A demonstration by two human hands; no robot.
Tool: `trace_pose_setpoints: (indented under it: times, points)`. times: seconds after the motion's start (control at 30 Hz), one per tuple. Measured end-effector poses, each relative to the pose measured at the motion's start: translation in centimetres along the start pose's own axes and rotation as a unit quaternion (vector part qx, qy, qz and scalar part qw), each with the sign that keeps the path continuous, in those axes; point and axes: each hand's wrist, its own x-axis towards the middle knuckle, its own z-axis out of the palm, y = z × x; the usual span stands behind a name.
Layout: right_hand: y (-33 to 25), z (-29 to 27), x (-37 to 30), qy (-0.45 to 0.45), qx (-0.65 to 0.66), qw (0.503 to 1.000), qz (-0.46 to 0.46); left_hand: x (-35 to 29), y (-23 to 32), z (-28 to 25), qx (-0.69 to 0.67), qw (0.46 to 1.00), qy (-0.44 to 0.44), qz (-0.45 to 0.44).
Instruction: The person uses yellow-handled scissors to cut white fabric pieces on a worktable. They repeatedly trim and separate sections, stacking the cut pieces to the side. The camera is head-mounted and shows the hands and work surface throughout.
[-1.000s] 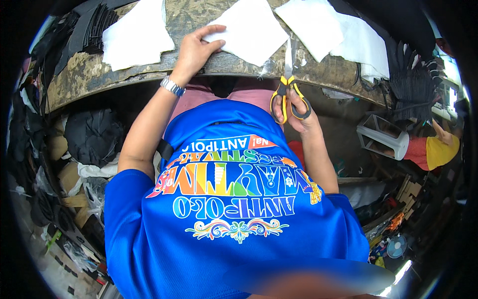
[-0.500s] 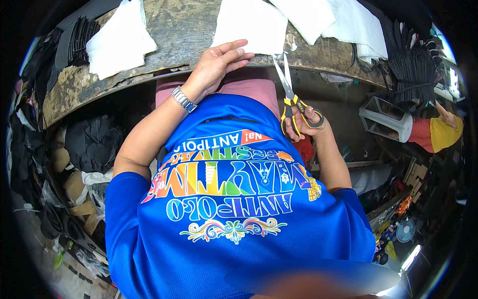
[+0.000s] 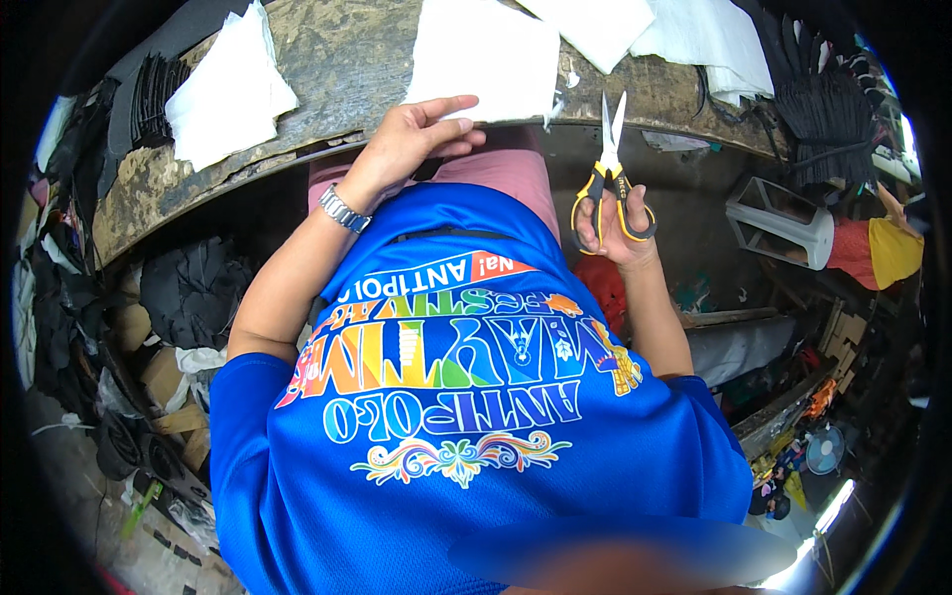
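Note:
A white fabric-like sheet (image 3: 484, 59) lies on the worn wooden table, its near edge along the table's front. My left hand (image 3: 431, 129) is at the sheet's near left corner, one digit over it and the others curled around the edge, gripping it. In my right hand (image 3: 615, 223) are scissors (image 3: 609, 164) with yellow and black handles, fingers through the loops. Their blades stand slightly apart, pointing away from me, to the right of the sheet and not touching it. Small white scraps (image 3: 572, 77) lie by the sheet's right edge.
More white pieces (image 3: 226, 99) lie at the left of the wooden table (image 3: 337, 59), others (image 3: 699, 45) at the right. Stacked black pieces (image 3: 818, 124) sit at the right end. Below on the right stands a light plastic stool (image 3: 778, 223); black cloth (image 3: 193, 288) is heaped on the left.
My right hand has drawn the scissors right, away from the sheet's corner. My left hand stays at the sheet's near edge. The view has shifted slightly.

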Motion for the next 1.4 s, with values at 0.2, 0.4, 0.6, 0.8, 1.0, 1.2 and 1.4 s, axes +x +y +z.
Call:
trace_pose_setpoints:
  times: [0.2, 0.4, 0.6, 0.8, 1.0, 1.2, 1.4]
  points:
    - [0.8, 0.9, -1.3, 0.001, -0.111, 0.993, 0.035, -1.0, 2.0, -0.2, 0.300, 0.945, -0.128, 0.021]
    - [0.8, 0.7, -1.4, 0.002, -0.146, 0.987, 0.060, 3.5, 1.9, 0.9, 0.557, 0.722, -0.081, 0.403]
    - [0.9, 0.7, -2.7, 0.023, -0.186, 0.979, 0.079, 5.7, 0.0, 0.0, 0.542, 0.727, -0.072, 0.415]
    - [1.6, 1.3, -1.7, -0.004, -0.169, 0.983, 0.077, 5.5, -0.4, -0.9, 0.465, 0.795, -0.034, 0.388]
    - [1.7, 0.5, -1.6, 0.001, -0.140, 0.986, 0.088, 5.7, -0.5, -0.9, 0.450, 0.803, -0.021, 0.390]
    - [1.6, -0.2, -1.6, -0.001, -0.092, 0.990, 0.105, 5.7, -0.8, -0.5, 0.429, 0.811, -0.007, 0.398]
    - [1.7, -2.1, -0.5, 0.014, -0.071, 0.992, 0.100, 5.8, -1.0, 0.0, 0.421, 0.804, -0.014, 0.421]
